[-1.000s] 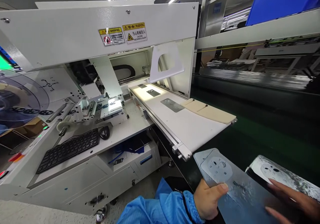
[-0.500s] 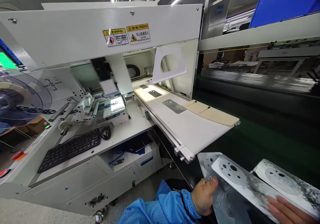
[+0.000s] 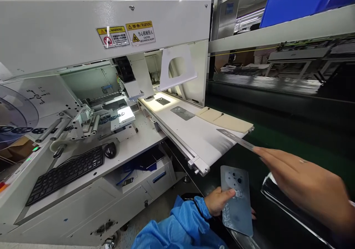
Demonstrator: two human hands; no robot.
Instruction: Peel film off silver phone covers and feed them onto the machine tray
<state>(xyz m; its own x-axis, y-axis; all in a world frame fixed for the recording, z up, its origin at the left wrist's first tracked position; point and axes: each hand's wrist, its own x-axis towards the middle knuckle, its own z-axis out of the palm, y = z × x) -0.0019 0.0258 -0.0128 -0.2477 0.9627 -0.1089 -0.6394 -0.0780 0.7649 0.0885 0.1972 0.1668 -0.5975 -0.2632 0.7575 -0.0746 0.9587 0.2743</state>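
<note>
Dark green flat surface [image 3: 266, 134] fills the R side. Nearest: L hand [image 3: 217, 201], in a blue cloth sleeve [image 3: 177, 226], grips a grey-blue, round-cornered flat panel w/ lens-type holes [image 3: 238, 214] by its L edge, thumb on top, fingertips showing past the R edge; long axis approx. straight ahead, holes at far end. R hand [image 3: 302, 182], fingers closed on the near end of a thin grey flat panel [image 3: 240, 140], is above a partly hidden dark stack of flat pieces [image 3: 277, 195]. Key relation: thin panel runs fwd-left from R fingertips, long axis approx. along the white conveyor belt [image 3: 191, 138], far end over its near R corner; L's panel sits short of the belt. Seen almost edge-on, so can't tell if it's touching. Farther up: grey holed panel [image 3: 182, 113] lying lengthwise, cream curved board [image 3: 226, 120] beside it, then white machine housing [image 3: 69, 27].
</note>
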